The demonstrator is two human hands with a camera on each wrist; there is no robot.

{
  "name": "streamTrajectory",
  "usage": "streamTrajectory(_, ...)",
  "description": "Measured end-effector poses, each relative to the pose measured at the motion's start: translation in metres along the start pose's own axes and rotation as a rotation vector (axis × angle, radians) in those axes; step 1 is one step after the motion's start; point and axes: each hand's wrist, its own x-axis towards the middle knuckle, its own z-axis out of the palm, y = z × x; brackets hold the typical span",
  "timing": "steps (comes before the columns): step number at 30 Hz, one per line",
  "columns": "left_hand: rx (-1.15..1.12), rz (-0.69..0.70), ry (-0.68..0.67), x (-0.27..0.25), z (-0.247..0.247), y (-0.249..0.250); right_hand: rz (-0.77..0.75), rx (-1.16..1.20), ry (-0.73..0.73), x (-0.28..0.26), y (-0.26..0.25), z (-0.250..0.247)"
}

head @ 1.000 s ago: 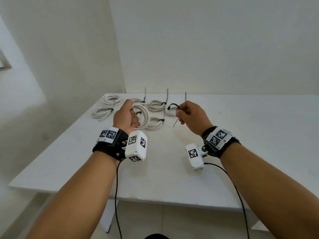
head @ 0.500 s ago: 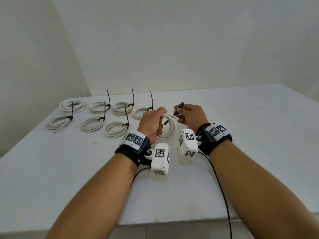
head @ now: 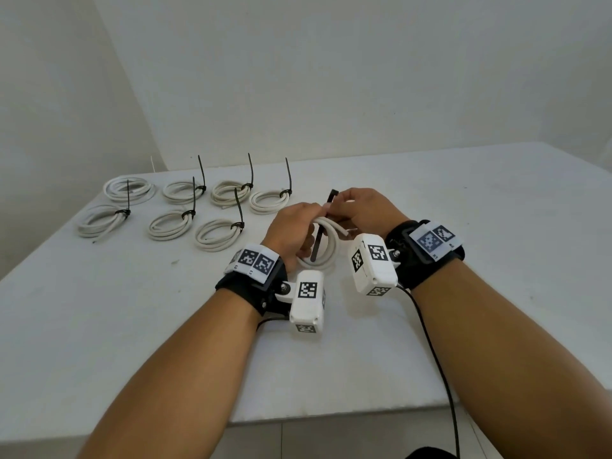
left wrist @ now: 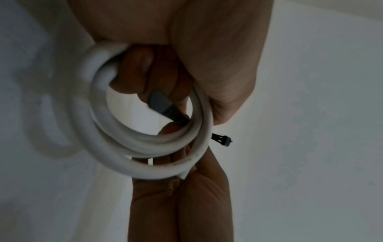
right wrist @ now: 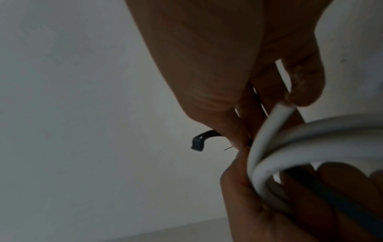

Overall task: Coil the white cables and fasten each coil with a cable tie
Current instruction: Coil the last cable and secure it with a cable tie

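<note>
My left hand [head: 294, 226] grips a coiled white cable [head: 326, 246] above the white table [head: 463, 226], fingers curled through the loop. The coil [left wrist: 145, 144] fills the left wrist view. My right hand [head: 361, 210] pinches a black cable tie [head: 319, 240] against the coil's top; the strap hangs down through the loop, and its head [head: 332, 194] sticks up past my fingers. The right wrist view shows the tie head [right wrist: 197, 143] poking out left of my fingers beside the cable [right wrist: 279, 147]. The strap tip [left wrist: 161, 104] points inside the loop.
Several tied white coils [head: 218, 233] lie in two rows at the table's back left, black tie tails standing up. One coil [head: 129, 190] at the far left lies without a visible tie. The near table edge [head: 331, 415] runs below my forearms. A black wire [head: 440, 366] trails from my right wrist.
The view swung right and down. Both hands came together nearer me with the coil; the tie, held apart in the right hand a second ago, now passes through the loop.
</note>
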Motion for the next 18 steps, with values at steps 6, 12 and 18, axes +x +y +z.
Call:
streamTrajectory(6, -0.099, -0.097, -0.082, 0.000, 0.000, -0.002, -0.011, 0.039, 0.037, -0.004, 0.004, 0.002)
streamTrajectory(12, -0.193, -0.132, 0.003, -0.001, -0.010, 0.002, -0.077, 0.071, -0.030, -0.001, 0.002, 0.002)
streamTrajectory(18, -0.217, -0.135, 0.164, 0.003, -0.019, 0.006, -0.542, -0.632, -0.145, -0.008, 0.000, 0.008)
